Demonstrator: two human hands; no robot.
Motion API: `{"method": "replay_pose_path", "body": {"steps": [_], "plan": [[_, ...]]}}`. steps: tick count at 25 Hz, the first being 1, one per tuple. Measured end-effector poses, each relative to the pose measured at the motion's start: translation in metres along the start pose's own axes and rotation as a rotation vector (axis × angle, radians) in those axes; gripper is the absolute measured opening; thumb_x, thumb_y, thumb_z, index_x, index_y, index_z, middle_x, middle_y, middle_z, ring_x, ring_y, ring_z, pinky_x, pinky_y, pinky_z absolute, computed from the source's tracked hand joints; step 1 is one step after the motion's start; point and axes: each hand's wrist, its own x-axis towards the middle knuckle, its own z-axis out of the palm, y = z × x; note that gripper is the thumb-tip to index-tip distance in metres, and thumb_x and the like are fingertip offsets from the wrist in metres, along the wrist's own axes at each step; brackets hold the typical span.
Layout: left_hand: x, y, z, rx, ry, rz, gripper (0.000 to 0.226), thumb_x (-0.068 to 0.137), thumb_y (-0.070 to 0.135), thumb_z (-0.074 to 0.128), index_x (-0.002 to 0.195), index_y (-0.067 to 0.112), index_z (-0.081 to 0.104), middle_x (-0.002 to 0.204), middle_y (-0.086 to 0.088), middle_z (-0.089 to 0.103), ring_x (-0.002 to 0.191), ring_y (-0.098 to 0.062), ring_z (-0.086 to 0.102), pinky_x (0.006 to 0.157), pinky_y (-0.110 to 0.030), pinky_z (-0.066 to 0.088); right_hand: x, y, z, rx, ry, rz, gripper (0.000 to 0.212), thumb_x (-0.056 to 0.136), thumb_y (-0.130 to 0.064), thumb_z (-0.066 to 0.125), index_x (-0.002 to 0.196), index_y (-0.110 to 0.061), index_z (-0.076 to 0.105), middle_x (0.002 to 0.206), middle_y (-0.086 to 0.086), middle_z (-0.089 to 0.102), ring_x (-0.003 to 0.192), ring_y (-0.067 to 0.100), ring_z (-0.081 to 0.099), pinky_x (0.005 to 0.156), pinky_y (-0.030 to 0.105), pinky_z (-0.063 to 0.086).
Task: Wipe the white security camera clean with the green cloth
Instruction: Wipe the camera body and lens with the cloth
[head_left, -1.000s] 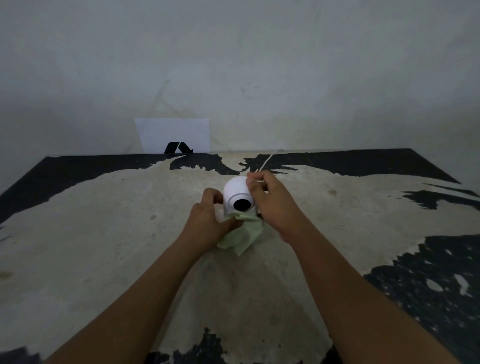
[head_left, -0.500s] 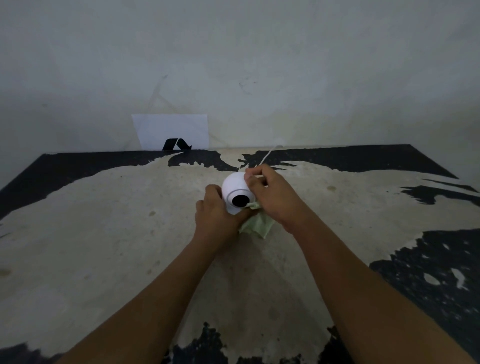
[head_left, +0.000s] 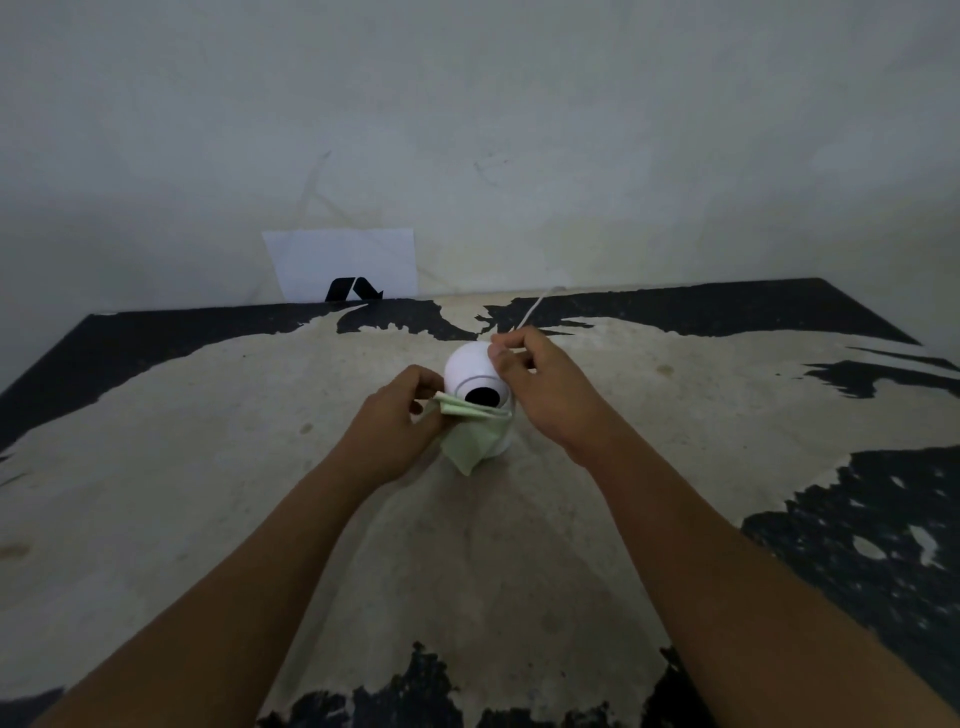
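A round white plastic security camera (head_left: 474, 371) with a black lens was recorded at the centre of the frame, on a worn cream-and-black worktop (head_left: 208, 467). A pale green folded cloth (head_left: 467, 428) was pressed beneath its lens, pinched in the closed fingers of the left hand (head_left: 400, 421). The right hand (head_left: 545, 389) was curled against the camera's right side, its fingers (head_left: 501, 353) touching the dome. A thin white cable (head_left: 530, 312) was noted behind.

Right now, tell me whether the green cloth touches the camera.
Touching: the head view shows the green cloth pressed against the camera just under its lens.
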Motion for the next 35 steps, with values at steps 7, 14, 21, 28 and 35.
{"method": "replay_pose_path", "body": {"steps": [7,14,21,28,35], "plan": [[-0.003,0.022,0.039,-0.075,0.217,-0.168,0.061,0.060,0.051,0.075,0.098,0.028,0.033,0.096,0.003,0.051,0.086,-0.019,0.054,0.069,-0.035,0.049,-0.002,0.001,0.002,0.034,0.022,-0.008,0.018,0.093,-0.042,0.047,0.105,-0.032,0.056,0.105,-0.006,0.058,0.097,0.014,0.058,0.085,0.037,0.050],[-0.011,0.012,0.034,0.052,0.180,-0.110,0.044,0.072,0.051,0.066,0.096,0.023,0.042,0.094,0.003,0.049,0.085,-0.018,0.051,0.069,-0.031,0.043,-0.003,0.001,0.002,0.052,0.050,-0.010,0.024,0.094,-0.039,0.048,0.111,-0.027,0.059,0.106,-0.006,0.058,0.098,0.012,0.056,0.083,0.031,0.045],[-0.042,0.013,0.020,0.190,0.058,-0.019,0.022,0.087,0.034,0.053,0.079,0.015,0.051,0.082,-0.002,0.049,0.080,-0.025,0.052,0.064,-0.032,0.036,-0.017,0.001,0.006,0.201,0.123,0.009,0.040,0.092,-0.040,0.052,0.128,-0.022,0.056,0.119,-0.007,0.057,0.111,0.013,0.054,0.087,0.023,0.042],[-0.056,0.045,-0.006,-0.142,0.043,0.021,0.018,0.087,0.024,0.056,0.070,0.018,0.053,0.064,0.000,0.055,0.054,-0.005,0.047,0.051,-0.017,0.037,-0.061,0.007,-0.018,-0.072,-0.216,-0.137,0.048,0.070,-0.024,0.080,0.113,-0.031,0.059,0.102,-0.011,0.061,0.084,0.001,0.056,0.069,0.015,0.043],[-0.033,0.038,-0.030,-0.299,0.028,-0.048,0.017,0.092,0.020,0.048,0.102,0.029,0.058,0.104,0.010,0.061,0.085,0.002,0.055,0.077,-0.027,0.048,-0.040,0.035,-0.018,-0.379,-0.096,-0.186,0.005,0.079,-0.011,0.062,0.080,-0.012,0.067,0.072,0.000,0.062,0.068,0.015,0.054,0.060,0.025,0.038]]}}
